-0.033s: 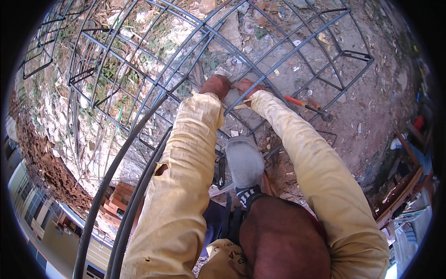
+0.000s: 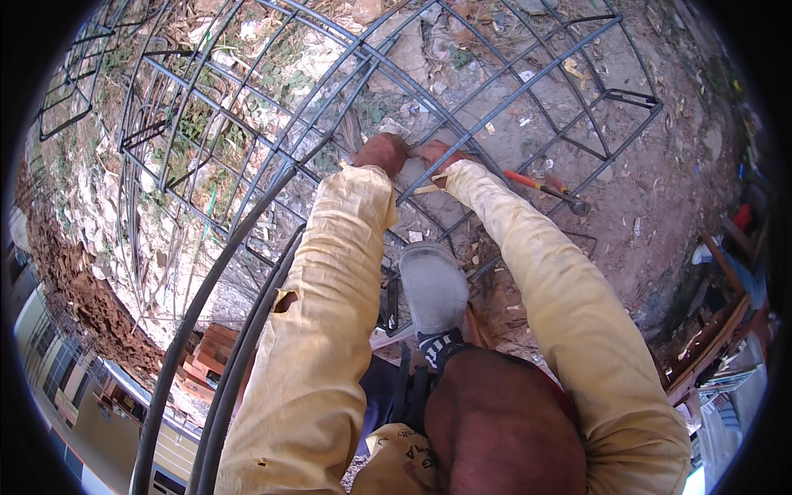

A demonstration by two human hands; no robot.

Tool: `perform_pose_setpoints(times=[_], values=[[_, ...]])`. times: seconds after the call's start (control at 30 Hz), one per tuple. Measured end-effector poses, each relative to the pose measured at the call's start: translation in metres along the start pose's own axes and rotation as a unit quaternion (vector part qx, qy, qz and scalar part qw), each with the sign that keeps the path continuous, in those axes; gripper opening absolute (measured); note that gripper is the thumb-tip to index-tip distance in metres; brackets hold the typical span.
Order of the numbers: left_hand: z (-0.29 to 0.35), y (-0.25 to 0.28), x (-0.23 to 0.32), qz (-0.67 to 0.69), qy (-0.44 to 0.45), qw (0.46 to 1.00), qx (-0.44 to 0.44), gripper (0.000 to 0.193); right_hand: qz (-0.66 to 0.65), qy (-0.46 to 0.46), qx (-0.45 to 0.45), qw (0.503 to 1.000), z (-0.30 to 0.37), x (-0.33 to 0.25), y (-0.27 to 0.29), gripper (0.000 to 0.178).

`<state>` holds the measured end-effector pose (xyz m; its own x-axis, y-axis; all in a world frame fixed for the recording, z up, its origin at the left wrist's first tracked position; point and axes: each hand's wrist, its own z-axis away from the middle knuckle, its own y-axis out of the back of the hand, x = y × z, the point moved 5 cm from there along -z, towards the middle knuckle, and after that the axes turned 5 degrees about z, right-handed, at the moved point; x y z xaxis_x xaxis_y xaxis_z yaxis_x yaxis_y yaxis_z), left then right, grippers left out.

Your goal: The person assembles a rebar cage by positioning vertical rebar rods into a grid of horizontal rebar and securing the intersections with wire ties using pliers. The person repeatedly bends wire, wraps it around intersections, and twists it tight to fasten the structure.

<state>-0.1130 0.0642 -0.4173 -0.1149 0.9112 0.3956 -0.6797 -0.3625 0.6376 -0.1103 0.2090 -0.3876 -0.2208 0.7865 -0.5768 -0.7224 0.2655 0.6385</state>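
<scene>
My left hand [image 2: 382, 152] is closed in a fist inside a cage of steel reinforcing bars [image 2: 487, 121]. Close against it on the right, my right hand [image 2: 438, 154] reaches in past a bar with its fingers bent. Whatever the fingers of either hand grip is hidden by the hands themselves. Long sleeves of a worn yellow shirt [image 2: 330, 256] cover both forearms, and the left sleeve is torn. To the right of my right hand, a tool with an orange-red handle and a dark metal head [image 2: 580, 206] lies by the bars.
My grey shoe [image 2: 433, 285] stands just below the hands. Thick dark bars [image 2: 202, 293] curve along my left side. Reddish bricks [image 2: 213, 359] are stacked at lower left. Rubble and dry soil [image 2: 643, 181] lie under the cage; wooden planks [image 2: 714, 346] are at far right.
</scene>
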Motion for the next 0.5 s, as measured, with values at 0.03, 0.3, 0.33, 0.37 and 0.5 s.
perform_pose_setpoints(times=[0.03, 0.3, 0.33, 0.37, 0.5], values=[[-0.003, -0.008, -0.002, 0.003, -0.012, 1.000, 0.003, 0.028, -0.013, 0.007, -0.002, 1.000, 0.005, -0.001, 0.004, 0.038], [-0.011, -0.023, -0.037, 0.076, 0.062, 0.995, 0.022, 0.029, -0.354, -0.092, 0.004, 0.931, 0.139, -0.059, 0.094, 0.032], [-0.008, -0.008, -0.014, 0.067, 0.039, 0.997, -0.015, 0.029, -0.442, -0.153, -0.042, 0.883, 0.170, -0.050, 0.102, 0.030], [0.001, 0.011, 0.011, 0.057, 0.010, 0.997, -0.051, 0.029, -0.460, -0.196, -0.035, 0.865, 0.198, -0.031, 0.106, 0.028], [-0.001, 0.013, -0.002, 0.109, -0.017, 0.992, -0.056, 0.028, -0.308, -0.328, 0.073, 0.890, 0.274, 0.064, 0.102, 0.026]])
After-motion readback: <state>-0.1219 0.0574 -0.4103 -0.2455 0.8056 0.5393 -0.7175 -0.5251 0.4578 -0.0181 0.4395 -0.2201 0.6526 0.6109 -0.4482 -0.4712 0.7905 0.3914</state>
